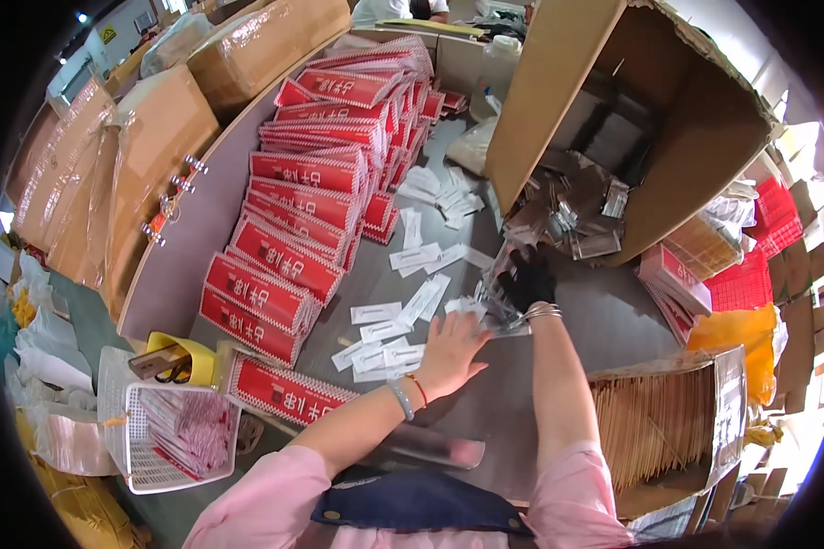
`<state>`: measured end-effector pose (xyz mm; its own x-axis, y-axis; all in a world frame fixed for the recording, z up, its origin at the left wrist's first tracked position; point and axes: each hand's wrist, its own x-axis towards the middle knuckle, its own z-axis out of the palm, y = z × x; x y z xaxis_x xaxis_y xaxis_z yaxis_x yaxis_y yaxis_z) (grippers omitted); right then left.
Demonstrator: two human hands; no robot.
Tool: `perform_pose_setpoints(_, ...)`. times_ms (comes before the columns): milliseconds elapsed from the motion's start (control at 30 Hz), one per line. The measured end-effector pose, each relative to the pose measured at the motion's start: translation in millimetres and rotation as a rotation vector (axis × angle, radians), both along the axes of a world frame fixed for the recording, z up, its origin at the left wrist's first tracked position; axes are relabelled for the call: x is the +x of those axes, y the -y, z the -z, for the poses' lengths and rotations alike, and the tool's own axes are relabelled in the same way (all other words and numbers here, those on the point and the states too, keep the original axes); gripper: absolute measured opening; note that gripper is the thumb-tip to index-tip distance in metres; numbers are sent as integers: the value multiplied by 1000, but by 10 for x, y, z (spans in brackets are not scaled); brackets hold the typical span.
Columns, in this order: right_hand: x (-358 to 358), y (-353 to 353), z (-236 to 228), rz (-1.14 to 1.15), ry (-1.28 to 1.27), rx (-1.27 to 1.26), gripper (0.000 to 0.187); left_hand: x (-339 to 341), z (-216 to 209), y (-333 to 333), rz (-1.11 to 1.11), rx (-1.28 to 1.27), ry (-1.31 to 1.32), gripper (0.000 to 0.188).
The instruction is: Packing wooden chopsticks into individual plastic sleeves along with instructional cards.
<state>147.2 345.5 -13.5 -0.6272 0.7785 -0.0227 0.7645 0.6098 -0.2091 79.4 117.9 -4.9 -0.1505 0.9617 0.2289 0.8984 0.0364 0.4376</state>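
My left hand, bare with a bracelet and a red cord at the wrist, lies palm down with its fingers stretched out. Its fingertips reach beside small white packets, several of which are spread over the grey tabletop. My right hand wears a black glove and bangles; its fingers look apart over clear plastic packets, partly hidden beneath it. Between the hands these packets are smeared by motion. Close to my body lies a blurred, long clear sleeve with a red end.
Red-and-white printed paper bags are piled along the left. A tipped cardboard box of clear packets opens at the far right. Thin wooden sticks fill a box at near right. A white basket hangs at near left.
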Motion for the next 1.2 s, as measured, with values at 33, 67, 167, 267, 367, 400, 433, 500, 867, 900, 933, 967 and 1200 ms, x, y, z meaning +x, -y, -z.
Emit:
perform_pose_setpoints(33, -53, 29, 81, 16, 44, 28, 58, -59, 108, 9, -3, -14, -23, 51)
perform_pose_setpoints(67, -72, 100, 199, 29, 90, 46, 58, -176, 145, 23, 58, -33, -20, 49)
perform_pose_setpoints(167, 8, 308, 250, 61, -16, 95, 55, -451, 114, 162, 167, 0, 14, 44)
perform_pose_setpoints(267, 78, 664, 234, 137, -13, 122, 51, -601, 65, 202, 180, 6, 217, 44)
perform_pose_setpoints(367, 167, 1204, 152, 274, -14, 43, 54, -595, 175, 248, -71, 121, 287, 43)
perform_pose_setpoints(400, 213, 1367, 131, 311, -52, 13, 56, -603, 195, 250, -72, 149, 264, 44)
perform_pose_setpoints(433, 252, 1507, 135, 325, -53, 9, 56, -623, 217, 237, -74, 176, 240, 44)
perform_pose_setpoints(500, 338, 1703, 105, 338, -85, -49, 58, -644, 202, 204, -106, 110, 225, 45)
perform_pose_setpoints(867, 2445, 1881, -549, 625, -636, -83, 23, -598, -65, 291, -168, 175, 196, 38)
perform_pose_setpoints(900, 2799, 1891, -501, 723, -633, 26, 25, -408, -114, 232, -138, 170, 318, 37)
perform_pose_setpoints(933, 3175, 1895, -514, 794, -531, 74, 28, -191, -235, 186, -104, 171, 428, 37)
perform_pose_setpoints(967, 3454, 1908, -451, 853, -466, 94, 28, -45, -272, 157, -97, 82, 545, 37)
perform_pose_setpoints(1200, 3776, 2021, -270, 855, -81, 221, 28, 284, 18, 76, -159, -102, 41, 50)
